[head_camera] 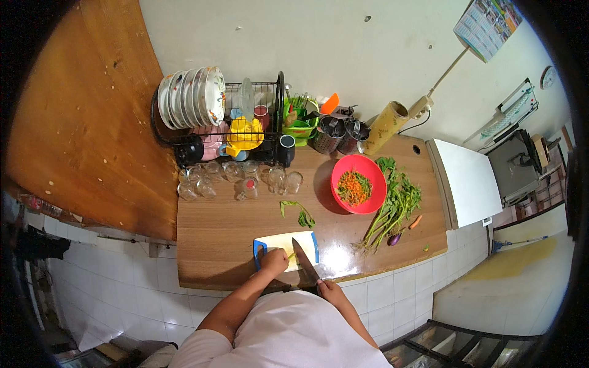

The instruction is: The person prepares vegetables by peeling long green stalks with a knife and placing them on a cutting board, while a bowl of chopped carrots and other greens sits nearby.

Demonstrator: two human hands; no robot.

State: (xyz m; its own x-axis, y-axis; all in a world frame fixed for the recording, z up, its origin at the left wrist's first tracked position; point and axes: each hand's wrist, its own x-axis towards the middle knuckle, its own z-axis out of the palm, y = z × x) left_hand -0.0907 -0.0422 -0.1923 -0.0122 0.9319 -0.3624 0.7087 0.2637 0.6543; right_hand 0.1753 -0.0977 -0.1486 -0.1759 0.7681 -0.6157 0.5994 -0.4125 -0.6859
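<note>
On the cutting board [280, 240], white with blue ends, my left hand [274, 261] is closed around a thin piece of green vegetable stem [291, 256], most of which the fingers hide. My right hand [329, 290] grips the handle of a large kitchen knife [304, 258]. The blade points away from me across the board's right half, beside the stem. A small green bit lies near the blade. Just beyond the board rests a leafy green sprig [303, 217]. Farther right stands a red bowl [337, 183] with chopped orange and green vegetables [354, 188] inside.
Leafy greens [396, 202] lie right of the bowl, near a purple eggplant [394, 239] and a carrot [415, 221]. Several glass mugs [232, 171] stand before a black dish rack [280, 110] with plates [191, 97]. Utensil holders [329, 135] line the wall.
</note>
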